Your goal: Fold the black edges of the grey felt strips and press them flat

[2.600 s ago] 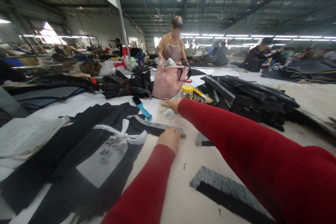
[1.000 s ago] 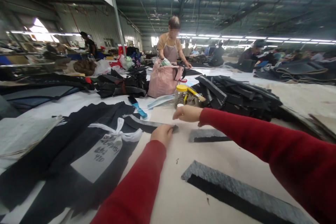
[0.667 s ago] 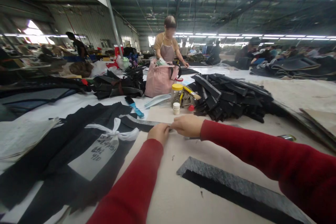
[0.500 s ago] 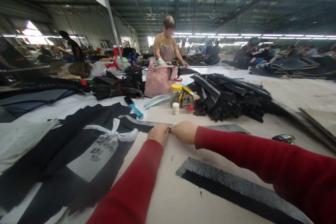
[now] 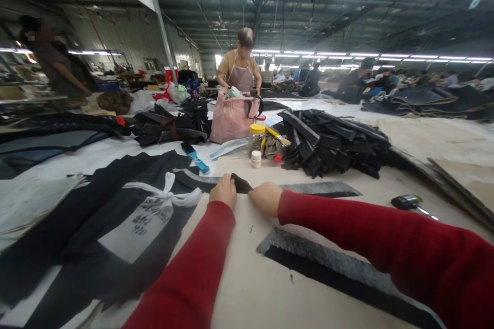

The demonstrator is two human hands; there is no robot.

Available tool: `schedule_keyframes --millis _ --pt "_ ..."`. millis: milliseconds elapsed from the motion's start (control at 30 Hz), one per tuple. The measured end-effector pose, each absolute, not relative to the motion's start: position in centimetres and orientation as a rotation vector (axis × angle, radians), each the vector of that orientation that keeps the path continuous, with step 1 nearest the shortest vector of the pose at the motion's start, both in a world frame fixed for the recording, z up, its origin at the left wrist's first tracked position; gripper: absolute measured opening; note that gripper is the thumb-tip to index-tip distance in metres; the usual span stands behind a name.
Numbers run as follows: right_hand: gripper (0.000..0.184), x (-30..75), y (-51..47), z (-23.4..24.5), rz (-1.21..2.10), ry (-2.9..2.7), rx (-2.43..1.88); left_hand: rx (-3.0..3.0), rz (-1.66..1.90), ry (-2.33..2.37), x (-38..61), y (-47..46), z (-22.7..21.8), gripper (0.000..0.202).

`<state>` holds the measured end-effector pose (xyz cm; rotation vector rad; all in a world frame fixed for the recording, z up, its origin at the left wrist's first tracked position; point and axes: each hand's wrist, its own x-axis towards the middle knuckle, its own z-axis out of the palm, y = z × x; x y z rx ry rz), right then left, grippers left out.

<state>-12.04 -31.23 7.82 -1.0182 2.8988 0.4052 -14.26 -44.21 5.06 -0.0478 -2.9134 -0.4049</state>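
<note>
Both my arms wear red sleeves and meet at the middle of the table. My left hand (image 5: 224, 192) and my right hand (image 5: 265, 198) pinch the lifted end of a narrow dark felt strip (image 5: 195, 181), which curves away to the left. A second grey felt strip (image 5: 322, 188) lies flat just beyond my right hand. A longer grey and black strip (image 5: 328, 272) lies nearer me, under my right forearm.
A bundle of black cut pieces tied with white ribbon and a handwritten label (image 5: 142, 218) lies left. A pile of black strips (image 5: 332, 141), a yellow-lidded jar (image 5: 257, 139), a small white bottle (image 5: 256, 159), a blue-handled tool (image 5: 196, 158) and a pink bag (image 5: 233, 118) sit farther back. A person in an apron (image 5: 239, 69) works beyond.
My right hand came back from the jar area to meet my left hand. Together they have lifted and folded up the end of the dark strip, which lay flat before.
</note>
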Motion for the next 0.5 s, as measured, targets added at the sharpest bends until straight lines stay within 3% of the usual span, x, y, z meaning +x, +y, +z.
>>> schedule_keyframes --millis 233,500 --pt "0.025 -13.6 -32.8 7.3 0.302 2.884 -1.285 -0.157 -0.455 -2.87 -13.9 -44.1 4.7 0.017" --pt "0.028 -14.3 -32.9 6.0 0.238 2.922 -1.17 -0.065 -0.66 -2.639 -14.6 -45.3 4.8 0.01"
